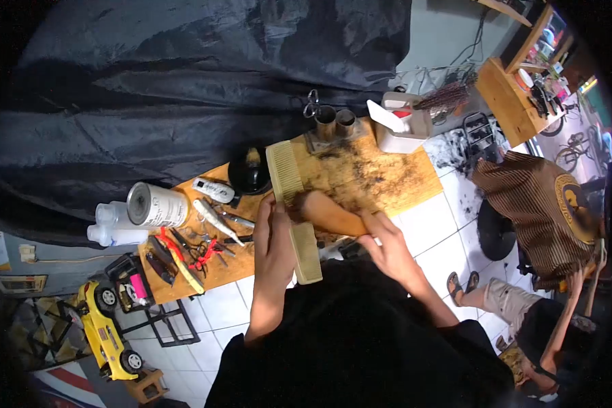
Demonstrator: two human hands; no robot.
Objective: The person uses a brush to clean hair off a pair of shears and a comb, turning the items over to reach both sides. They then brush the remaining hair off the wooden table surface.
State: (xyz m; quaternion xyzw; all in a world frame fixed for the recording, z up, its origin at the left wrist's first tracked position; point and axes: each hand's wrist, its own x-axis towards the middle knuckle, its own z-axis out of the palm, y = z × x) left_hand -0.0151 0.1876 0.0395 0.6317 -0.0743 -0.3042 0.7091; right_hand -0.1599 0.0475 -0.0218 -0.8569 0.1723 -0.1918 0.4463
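Note:
My left hand is closed around the middle of a large cream comb, held upright over the wooden table. In my right hand is a brush with an orange-brown wooden handle. Its far end lies against the comb's teeth, blurred, so the bristles are hard to make out. Left of the comb sit a black bowl, a white clipper, and a pale-handled razor. Scissors with red handles lie nearer the table's left end.
Dark hair clippings cover the wooden table. Two metal cups and a lidded box stand along its back. A large can is at the left. A yellow toy car is lower left. Another person handles a striped cape at right.

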